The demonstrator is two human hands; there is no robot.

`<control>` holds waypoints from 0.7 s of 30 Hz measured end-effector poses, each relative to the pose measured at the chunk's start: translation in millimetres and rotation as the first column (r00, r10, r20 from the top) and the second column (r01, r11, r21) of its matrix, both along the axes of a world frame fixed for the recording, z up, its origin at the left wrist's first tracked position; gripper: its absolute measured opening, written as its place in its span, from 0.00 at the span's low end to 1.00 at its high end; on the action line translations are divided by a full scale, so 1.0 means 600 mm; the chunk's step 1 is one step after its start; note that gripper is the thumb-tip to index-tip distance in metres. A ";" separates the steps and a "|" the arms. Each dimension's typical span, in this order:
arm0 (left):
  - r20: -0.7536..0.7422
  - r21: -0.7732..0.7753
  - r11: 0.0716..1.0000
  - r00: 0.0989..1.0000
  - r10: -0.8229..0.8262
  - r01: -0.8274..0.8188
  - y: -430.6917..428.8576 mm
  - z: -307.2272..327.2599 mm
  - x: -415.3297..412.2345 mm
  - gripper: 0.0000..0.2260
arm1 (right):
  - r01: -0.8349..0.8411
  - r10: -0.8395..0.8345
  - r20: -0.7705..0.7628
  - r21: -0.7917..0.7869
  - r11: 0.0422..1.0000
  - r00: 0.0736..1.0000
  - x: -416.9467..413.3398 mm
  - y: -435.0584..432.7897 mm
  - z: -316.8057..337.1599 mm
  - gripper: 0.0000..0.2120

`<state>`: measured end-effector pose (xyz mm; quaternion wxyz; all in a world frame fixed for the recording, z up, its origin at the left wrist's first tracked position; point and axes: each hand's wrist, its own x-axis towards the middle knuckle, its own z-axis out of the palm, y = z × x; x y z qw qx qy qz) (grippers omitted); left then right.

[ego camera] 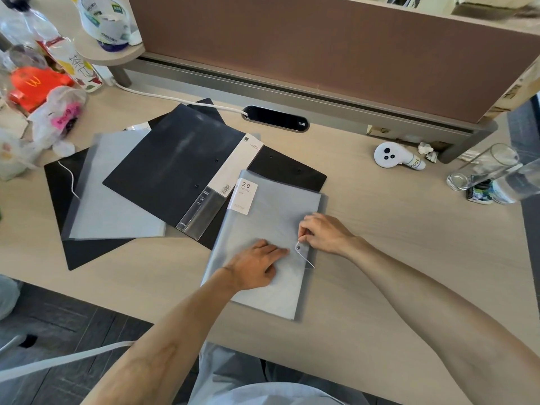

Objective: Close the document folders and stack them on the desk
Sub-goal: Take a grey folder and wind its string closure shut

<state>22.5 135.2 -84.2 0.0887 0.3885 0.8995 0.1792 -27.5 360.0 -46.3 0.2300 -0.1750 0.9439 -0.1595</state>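
Observation:
A closed grey folder [271, 211] labelled "20 pockets" lies on the desk in front of me. My left hand [257, 266] presses flat on its cover. My right hand [323, 232] pinches the thin elastic cord [305, 260] at the folder's right edge, by a small clear tab. To the left, a black folder [175, 168] with a white spine strip lies closed on top of an open black folder [287, 171] that extends to the right. Further left, an open grey folder [114, 194] lies on another black cover [61, 176].
Plastic bags, bottles and a red box [35, 86] crowd the far left. A white cable [175, 97] runs to a desk grommet [276, 118]. A white gadget [393, 156] and a glass [485, 168] stand at the right. A brown partition [321, 48] bounds the back.

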 end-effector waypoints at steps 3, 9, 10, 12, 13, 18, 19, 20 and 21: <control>-0.044 -0.037 0.999 0.999 -0.003 0.001 0.006 0.003 0.002 0.26 | -0.028 0.027 -0.029 -0.025 0.999 0.999 0.019 0.017 -0.002 0.04; 0.000 -0.129 0.991 1.000 0.018 -0.018 0.015 0.005 0.002 0.27 | -0.019 0.010 -0.091 -0.105 0.994 0.996 0.054 0.026 -0.016 0.05; 0.034 -0.153 0.988 0.999 0.021 -0.016 0.017 0.008 0.002 0.28 | 0.015 -0.026 -0.086 -0.127 0.992 0.996 0.061 0.026 -0.018 0.05; 0.073 -0.190 0.981 0.996 0.045 -0.030 0.021 0.015 0.001 0.28 | 0.086 -0.099 -0.071 -0.168 0.982 0.992 0.077 0.023 -0.019 0.05; 0.089 -0.209 0.977 0.994 0.057 -0.037 0.022 0.016 0.000 0.28 | 0.112 -0.126 -0.067 -0.184 0.976 0.990 0.086 0.021 -0.021 0.05; 0.122 -0.231 0.972 0.990 0.073 -0.043 0.024 0.023 0.003 0.28 | 0.229 -0.245 -0.042 -0.234 0.945 0.969 0.111 0.013 -0.033 0.05; 0.132 -0.247 0.968 0.989 0.070 -0.035 0.025 0.026 0.004 0.28 | 0.233 -0.249 -0.045 -0.223 0.947 0.968 0.113 0.015 -0.032 0.05; 0.142 -0.266 0.964 0.988 0.066 -0.026 0.024 0.029 0.005 0.28 | 0.228 -0.243 -0.053 -0.206 0.952 0.969 0.114 0.016 -0.032 0.05; 0.149 -0.285 0.958 0.987 0.062 -0.017 0.024 0.030 0.007 0.29 | 0.221 -0.236 -0.061 -0.187 0.957 0.970 0.116 0.016 -0.029 0.05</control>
